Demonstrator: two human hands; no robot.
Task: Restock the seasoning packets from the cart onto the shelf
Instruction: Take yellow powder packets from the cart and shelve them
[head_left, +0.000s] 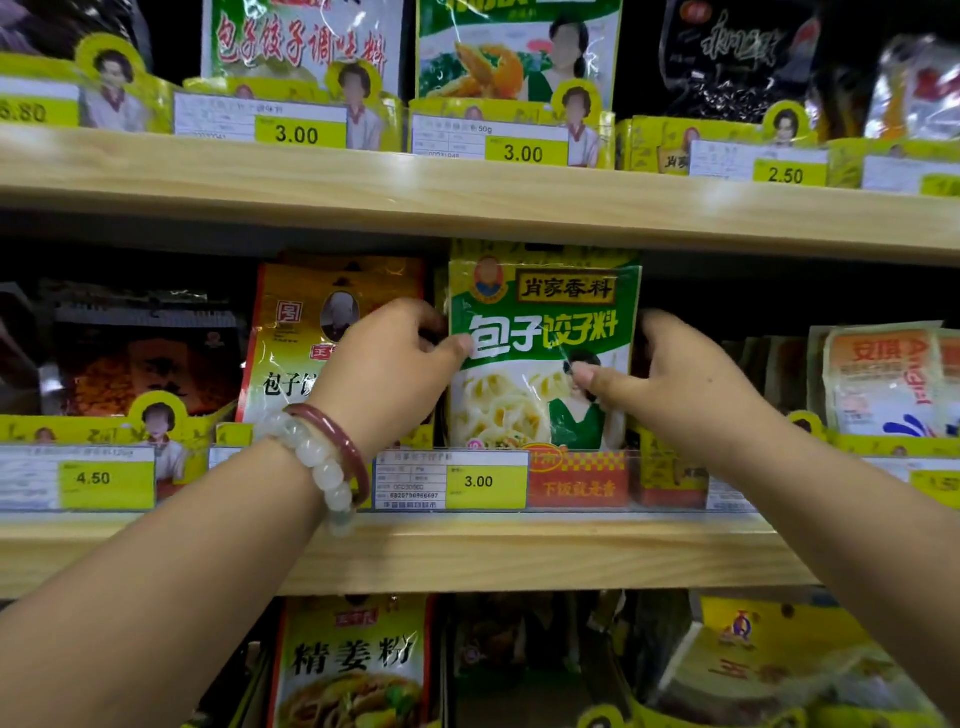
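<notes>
A green and white seasoning packet (540, 332) stands upright in the middle shelf's slot, above a 3.00 price tag (478, 480). My left hand (384, 369) grips the packet's left edge, thumb on its front and fingers curled behind. My right hand (675, 379) grips its right edge the same way, thumb pressed on the front. More packets of the same kind seem to stand behind it. The cart is out of view.
An orange and yellow packet (296, 332) stands just left, partly behind my left hand. Dark packets (145, 358) fill the far left, pale orange ones (883, 379) the right. A wooden shelf (467, 197) hangs close above; the lower shelf edge (519, 551) runs under my forearms.
</notes>
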